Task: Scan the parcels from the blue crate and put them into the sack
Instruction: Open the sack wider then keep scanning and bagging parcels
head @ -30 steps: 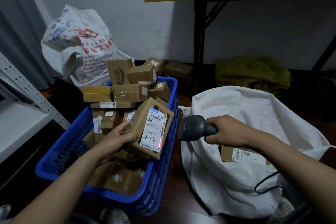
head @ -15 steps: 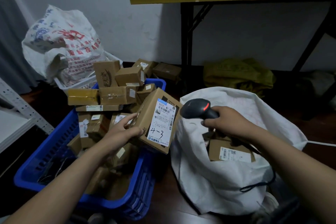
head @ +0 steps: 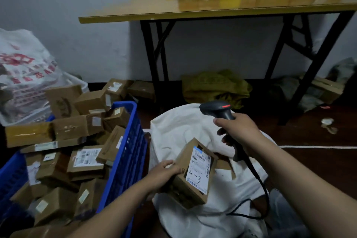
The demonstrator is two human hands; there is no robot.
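My left hand (head: 164, 172) grips a brown cardboard parcel (head: 191, 176) with a white label marked "4-3", held tilted over the open mouth of the white sack (head: 185, 127). My right hand (head: 237, 131) holds a black barcode scanner (head: 216, 109) raised above the sack, a red light showing on its head and its cable (head: 260, 185) trailing down to the right. The blue crate (head: 125, 147) to the left is heaped with several brown parcels (head: 85, 160). Another parcel inside the sack is mostly hidden behind the held one.
A wooden folding table (head: 212, 8) with black legs stands behind the sack, with cartons on top. A printed white bag (head: 25, 75) lies at far left. Loose boxes (head: 141, 89) and a yellow-green bag (head: 216, 87) sit on the dark floor by the wall.
My left hand has carried the "4-3" parcel rightward out of the crate and over the sack. My right hand has lifted the scanner up and to the right.
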